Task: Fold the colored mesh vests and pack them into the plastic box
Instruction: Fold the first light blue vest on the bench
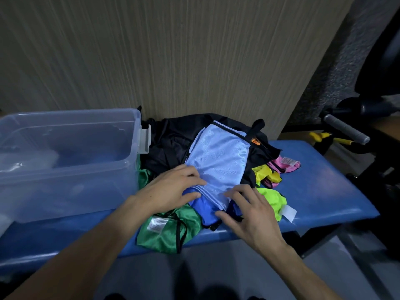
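A light blue mesh vest (218, 161) lies folded on top of a pile of vests on the blue bench (320, 191). My left hand (171, 189) presses its near left edge with straight fingers. My right hand (249, 211) rests on its near right corner, fingers spread over a darker blue vest (204, 210) underneath. A green vest (166, 230) hangs over the bench's front edge. Black vests (171, 139) lie behind, with neon yellow (273, 199) and pink (285, 164) ones to the right. The clear plastic box (71, 169) stands open at the left.
A wood-grain wall panel (173, 50) rises right behind the bench. At the right stand dark exercise equipment with a grey padded handle (346, 128) and yellow-handled items (320, 136). Grey floor (151, 276) lies below the bench's front edge.
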The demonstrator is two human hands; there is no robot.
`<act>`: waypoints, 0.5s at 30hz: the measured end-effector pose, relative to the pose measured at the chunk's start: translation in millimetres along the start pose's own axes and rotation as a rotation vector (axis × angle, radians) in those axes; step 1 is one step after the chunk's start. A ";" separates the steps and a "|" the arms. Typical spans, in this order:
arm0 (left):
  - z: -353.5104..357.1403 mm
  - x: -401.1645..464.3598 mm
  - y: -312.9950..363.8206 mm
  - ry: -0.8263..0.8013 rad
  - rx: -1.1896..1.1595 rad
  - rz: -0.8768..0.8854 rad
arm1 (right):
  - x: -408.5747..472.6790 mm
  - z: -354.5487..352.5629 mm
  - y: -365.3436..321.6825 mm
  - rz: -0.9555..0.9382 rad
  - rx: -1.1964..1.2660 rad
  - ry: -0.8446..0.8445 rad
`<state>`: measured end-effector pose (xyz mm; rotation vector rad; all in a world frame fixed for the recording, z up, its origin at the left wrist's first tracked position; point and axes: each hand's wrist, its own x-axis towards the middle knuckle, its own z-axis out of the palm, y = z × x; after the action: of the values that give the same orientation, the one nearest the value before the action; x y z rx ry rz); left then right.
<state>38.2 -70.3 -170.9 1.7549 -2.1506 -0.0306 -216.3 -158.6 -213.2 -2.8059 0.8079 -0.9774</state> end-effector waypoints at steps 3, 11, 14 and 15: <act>0.1 -0.3 1.1 0.004 -0.007 -0.006 | 2.7 4.8 -9.6 0.058 0.100 -0.025; 1.8 0.7 -1.0 0.021 -0.007 -0.009 | 10.5 11.7 -21.3 0.152 0.313 0.018; 2.9 2.6 -1.7 0.023 0.012 -0.014 | 14.3 12.0 -18.5 0.166 0.334 0.053; 2.9 3.2 -1.4 0.022 0.012 -0.019 | 15.7 11.5 -17.6 0.170 0.342 0.071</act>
<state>38.2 -74.3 -173.2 1.7736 -2.1233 -0.0029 -191.0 -152.5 -209.6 -2.3864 0.7860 -1.0752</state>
